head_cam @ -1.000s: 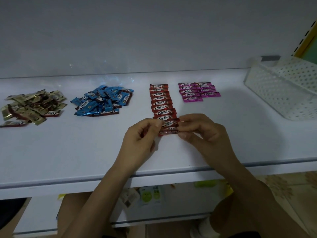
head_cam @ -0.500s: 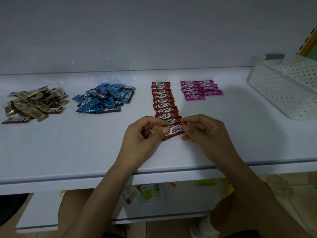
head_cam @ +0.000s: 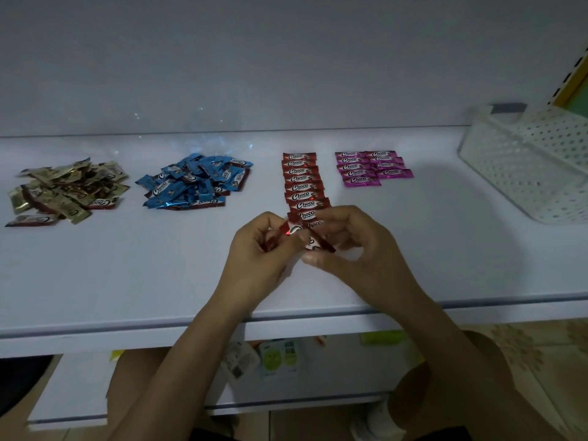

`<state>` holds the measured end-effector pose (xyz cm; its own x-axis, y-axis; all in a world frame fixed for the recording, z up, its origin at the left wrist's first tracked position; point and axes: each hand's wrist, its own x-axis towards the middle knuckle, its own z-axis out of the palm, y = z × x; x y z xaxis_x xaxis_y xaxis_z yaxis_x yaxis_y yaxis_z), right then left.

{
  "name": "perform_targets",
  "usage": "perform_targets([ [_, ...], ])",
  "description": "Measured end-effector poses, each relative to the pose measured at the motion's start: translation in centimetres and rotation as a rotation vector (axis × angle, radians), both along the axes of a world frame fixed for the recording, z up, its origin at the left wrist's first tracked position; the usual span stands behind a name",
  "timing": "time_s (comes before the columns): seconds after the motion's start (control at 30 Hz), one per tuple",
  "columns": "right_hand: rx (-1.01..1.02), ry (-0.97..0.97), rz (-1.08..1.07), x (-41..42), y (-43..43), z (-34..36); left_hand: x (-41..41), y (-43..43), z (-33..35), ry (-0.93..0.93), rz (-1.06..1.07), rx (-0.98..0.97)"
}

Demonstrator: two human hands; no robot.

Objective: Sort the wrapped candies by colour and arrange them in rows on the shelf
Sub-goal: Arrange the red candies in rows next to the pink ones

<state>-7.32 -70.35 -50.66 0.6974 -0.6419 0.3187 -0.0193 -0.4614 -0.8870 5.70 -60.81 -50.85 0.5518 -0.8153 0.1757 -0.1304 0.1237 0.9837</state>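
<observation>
A column of red candies (head_cam: 302, 183) runs down the middle of the white shelf (head_cam: 127, 265). At its near end my left hand (head_cam: 264, 249) and my right hand (head_cam: 346, 246) meet, each pinching a red candy (head_cam: 294, 229); the wrapper is tilted and lifted off the shelf. More red wrappers show inside my left palm. Pink candies (head_cam: 369, 167) lie in two short rows to the right of the red column. A loose blue pile (head_cam: 197, 183) sits left of the reds, and a gold pile (head_cam: 66, 189) lies at the far left.
A white perforated basket (head_cam: 528, 163) stands at the right end of the shelf. The shelf's front edge (head_cam: 286, 319) runs just below my wrists, with a lower shelf and small packets beneath. A white back wall closes the shelf behind.
The red candy that lay flat at the row's near end is now lifted and twisted between both hands. My hands have drawn closer together.
</observation>
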Motion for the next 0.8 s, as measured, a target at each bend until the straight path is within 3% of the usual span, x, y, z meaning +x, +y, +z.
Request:
perform_targets([
  [0.07, -0.143, 0.063, -0.014, -0.5, 0.1, -0.5, -0.1, 0.0, 0.0, 0.010, -0.019, 0.012],
  [0.2, -0.333, 0.177, -0.063, -1.0, -1.1, -0.8, 0.1, -0.1, -0.6, -0.169, -0.014, 0.024],
  [0.37, -0.646, 0.391, -0.075, -1.3, -3.5, -1.1, 0.4, -0.2, -1.4, -0.340, 0.212, 0.072],
  [0.63, -0.598, 0.449, -0.078, -0.5, -3.6, -1.5, -0.1, -0.6, -1.7, -0.835, 0.267, 0.289],
  [0.8, -0.423, 0.438, -0.063, -0.7, -3.4, -1.7, -0.8, -0.3, -1.4, -0.915, 0.279, 0.275],
])
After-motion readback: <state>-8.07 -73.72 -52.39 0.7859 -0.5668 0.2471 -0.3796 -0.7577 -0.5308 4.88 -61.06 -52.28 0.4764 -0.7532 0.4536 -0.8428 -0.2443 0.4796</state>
